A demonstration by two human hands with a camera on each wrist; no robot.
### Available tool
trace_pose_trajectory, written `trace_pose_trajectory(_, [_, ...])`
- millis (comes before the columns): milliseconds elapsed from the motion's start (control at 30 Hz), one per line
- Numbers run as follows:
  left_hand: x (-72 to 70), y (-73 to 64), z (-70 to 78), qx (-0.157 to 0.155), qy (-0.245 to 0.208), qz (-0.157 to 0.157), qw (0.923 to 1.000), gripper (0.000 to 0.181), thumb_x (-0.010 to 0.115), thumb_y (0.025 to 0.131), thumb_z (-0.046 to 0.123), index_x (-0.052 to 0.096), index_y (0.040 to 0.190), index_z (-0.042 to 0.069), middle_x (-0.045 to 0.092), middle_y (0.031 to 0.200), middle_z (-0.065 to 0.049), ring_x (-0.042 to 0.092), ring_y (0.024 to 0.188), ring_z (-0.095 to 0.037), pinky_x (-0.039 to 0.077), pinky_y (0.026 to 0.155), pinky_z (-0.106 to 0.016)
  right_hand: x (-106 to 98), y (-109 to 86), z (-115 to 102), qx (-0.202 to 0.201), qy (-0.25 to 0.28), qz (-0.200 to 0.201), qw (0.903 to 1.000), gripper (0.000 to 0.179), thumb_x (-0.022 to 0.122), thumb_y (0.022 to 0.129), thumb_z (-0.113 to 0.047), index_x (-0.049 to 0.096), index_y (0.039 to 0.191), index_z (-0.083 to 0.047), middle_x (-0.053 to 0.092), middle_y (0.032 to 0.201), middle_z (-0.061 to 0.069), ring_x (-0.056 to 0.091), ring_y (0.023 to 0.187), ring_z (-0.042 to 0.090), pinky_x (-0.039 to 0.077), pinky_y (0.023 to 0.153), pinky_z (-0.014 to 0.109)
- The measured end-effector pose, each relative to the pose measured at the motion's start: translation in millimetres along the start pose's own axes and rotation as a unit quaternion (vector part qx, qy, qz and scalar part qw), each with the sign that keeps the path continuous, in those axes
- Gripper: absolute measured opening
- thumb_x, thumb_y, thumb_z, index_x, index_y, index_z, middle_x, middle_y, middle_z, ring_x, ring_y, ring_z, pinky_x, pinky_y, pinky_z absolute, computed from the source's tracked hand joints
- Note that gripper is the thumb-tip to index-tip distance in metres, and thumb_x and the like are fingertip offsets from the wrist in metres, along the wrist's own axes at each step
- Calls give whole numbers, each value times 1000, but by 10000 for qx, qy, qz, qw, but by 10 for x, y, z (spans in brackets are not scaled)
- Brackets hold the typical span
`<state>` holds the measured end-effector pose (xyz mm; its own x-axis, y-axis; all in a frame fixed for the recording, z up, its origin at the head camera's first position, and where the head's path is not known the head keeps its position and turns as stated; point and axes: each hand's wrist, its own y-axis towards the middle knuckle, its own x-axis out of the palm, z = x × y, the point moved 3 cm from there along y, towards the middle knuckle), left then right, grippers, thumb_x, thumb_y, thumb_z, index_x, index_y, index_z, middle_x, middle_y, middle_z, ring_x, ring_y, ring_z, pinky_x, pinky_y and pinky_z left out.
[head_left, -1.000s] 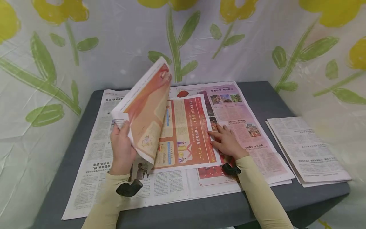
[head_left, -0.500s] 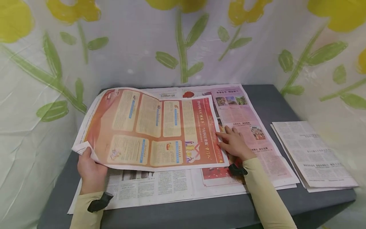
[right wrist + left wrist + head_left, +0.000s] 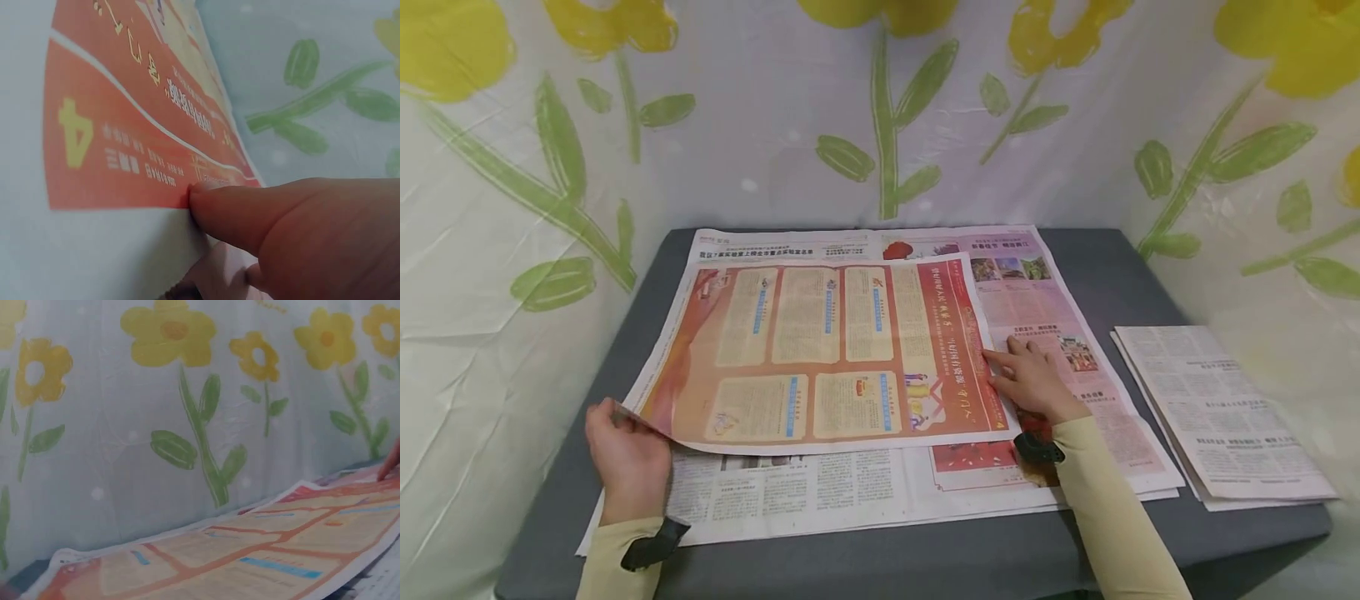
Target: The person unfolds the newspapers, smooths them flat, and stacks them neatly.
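A newspaper sheet [image 3: 820,354] with an orange and red page lies spread over larger newspaper pages [image 3: 775,500]. At its near left corner my left hand [image 3: 628,458] pinches the paper, holding that corner slightly raised. In the left wrist view, the orange sheet [image 3: 250,550] slopes away below the camera. On the sheet's right edge rests my right hand [image 3: 1037,379], thumb and index fingertip touching the red margin. The right wrist view shows the thumb [image 3: 244,212] against the red strip [image 3: 125,150] beside a yellow 4. The other right fingers are hidden there.
A folded newspaper stack [image 3: 1225,417] lies on the table's right side. Grey cloth [image 3: 880,558] covers the table, with its front edge close to both forearms. A flower-patterned curtain [image 3: 760,150] stands behind and at both sides.
The left hand has swung the upright folded half leftward and down, so the sheet now lies opened out. My right hand has stayed at the right edge.
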<state>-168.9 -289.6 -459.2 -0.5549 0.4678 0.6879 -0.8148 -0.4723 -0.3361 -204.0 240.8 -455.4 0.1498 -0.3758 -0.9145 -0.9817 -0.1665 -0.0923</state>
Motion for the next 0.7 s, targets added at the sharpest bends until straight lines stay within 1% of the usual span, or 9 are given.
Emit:
trace_pose_trajectory(100, [13,-37,101,963,724,269,9924,64,37,106,18,11,164,30,10,170,7,13,156,-9,16,127,-25,-35,-42,82,88,-63,-23,9999,54,59,101,-30,51,151,-12,25,162,36,17,148,63,10,115,80])
trace_pose_trajectory(133, [25,-58,134,1399,1276,274,9815,64,41,104,15,18,164,25,11,171,5,12,157,-9,16,126,-23,-48,-55,115,154,-44,-40,9999,54,59,101,-30,50,152,-13,25,163,35,16,149,61,9,116,79])
trace_pose_trajectory(167, [43,-82,160,1877,1930,186,9629,63,45,102,11,26,162,18,14,172,2,13,158,-11,16,126,-23,-58,-68,151,267,66,-91,9996,55,60,101,-29,49,152,-14,23,164,33,13,151,58,6,117,77])
trace_pose_trajectory(200, [71,-109,180,2357,2603,50,9363,62,50,99,8,34,159,13,17,172,-3,14,159,-15,14,127,-25,-73,-79,181,322,74,-120,9994,55,60,101,-29,49,153,-14,23,164,32,11,152,56,4,118,77])
trace_pose_trajectory(267, [157,-181,198,3328,4012,-270,8530,59,58,93,5,46,151,2,24,168,-17,17,159,-28,12,129,-37,-101,-100,226,419,66,-178,9989,56,59,101,-29,48,153,-14,22,165,32,8,153,55,2,119,76])
trace_pose_trajectory(333, [291,-262,170,3873,5083,-767,7653,58,63,87,8,52,144,-2,28,164,-29,18,156,-45,7,128,-57,-132,-110,256,490,74,-222,9985,56,58,102,-29,46,154,-13,24,164,31,7,153,54,2,120,74])
trace_pose_trajectory(367, [378,-296,144,4012,5428,-1115,7294,59,65,86,10,53,142,-3,30,160,-34,19,153,-54,6,124,-67,-148,-112,258,463,-16,-206,9987,55,58,102,-28,47,154,-12,28,161,31,11,152,55,5,119,74])
trace_pose_trajectory(500, [822,-410,-25,3650,6697,-2319,6037,65,67,88,22,48,147,3,28,157,-41,15,145,-70,4,112,-83,-192,-115,190,248,-427,92,9987,54,60,100,-25,50,150,-7,48,139,30,38,131,51,27,110,71])
trace_pose_trajectory(700, [1556,-563,-406,2958,7799,-3498,4266,70,64,97,35,39,157,11,21,165,-31,10,152,-58,4,120,-75,-103,-177,-237,-276,-385,310,9984,60,65,98,-26,48,150,-1,51,143,34,48,130,56,39,107,69])
